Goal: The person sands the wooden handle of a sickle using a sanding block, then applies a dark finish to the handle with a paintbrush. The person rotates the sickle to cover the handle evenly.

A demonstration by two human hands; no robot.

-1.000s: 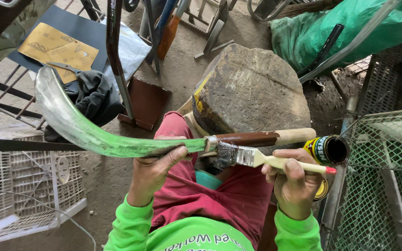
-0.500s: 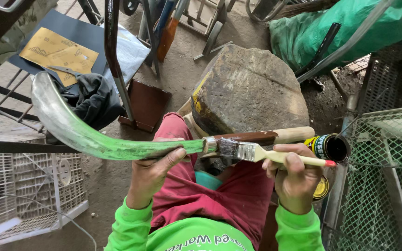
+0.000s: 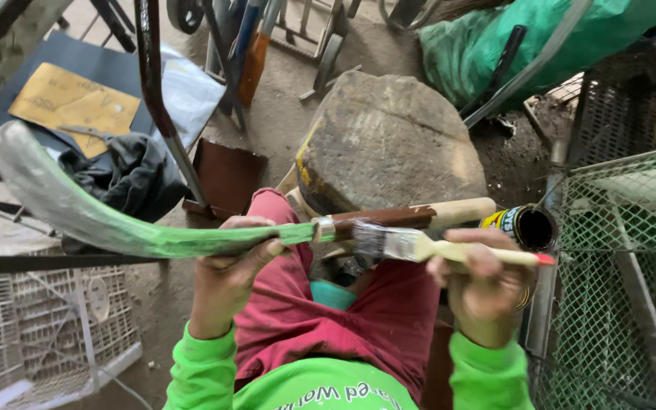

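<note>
The sickle lies across the lap, long axis left to right; the left hand grips its green-wrapped blade, and the right hand pinches a paintbrush just beside the wooden handle.

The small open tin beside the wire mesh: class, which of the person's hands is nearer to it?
Right. The right hand, holding the paintbrush, sits just below-left of the tin; the left hand grips the green-wrapped curved blade far to the left.
</note>
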